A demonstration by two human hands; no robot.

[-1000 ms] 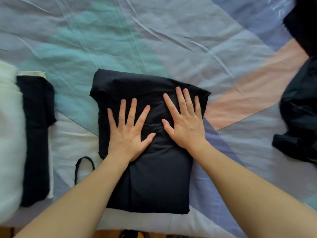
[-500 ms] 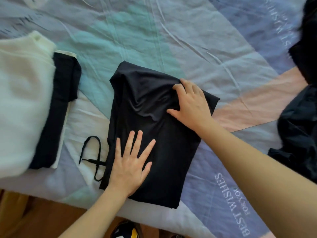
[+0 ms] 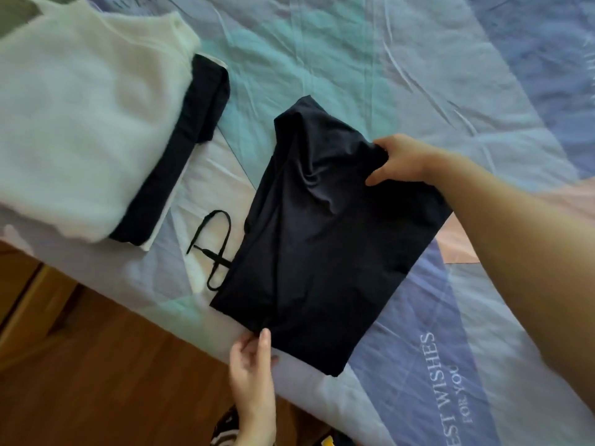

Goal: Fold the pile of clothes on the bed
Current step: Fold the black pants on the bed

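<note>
Dark folded garment [image 3: 322, 239] sits near the bed [image 3: 418, 75] edge, beside the folded stack [image 3: 80, 117]. My right hand [image 3: 402, 160] pinches its far corner, left hand [image 3: 254, 375] grips the near hem. Risk: 2 thin grips, so lifting may sag the middle and undo folds; drawstring [image 3: 214, 249] could snag

A single head-worn wide-angle camera looks steeply down and forward, tilted, at close range onto the bedspread [image 3: 402, 75], the near bed edge and wooden floor [image 3: 106, 375] lying below the left hand [image 3: 252, 381].
</note>
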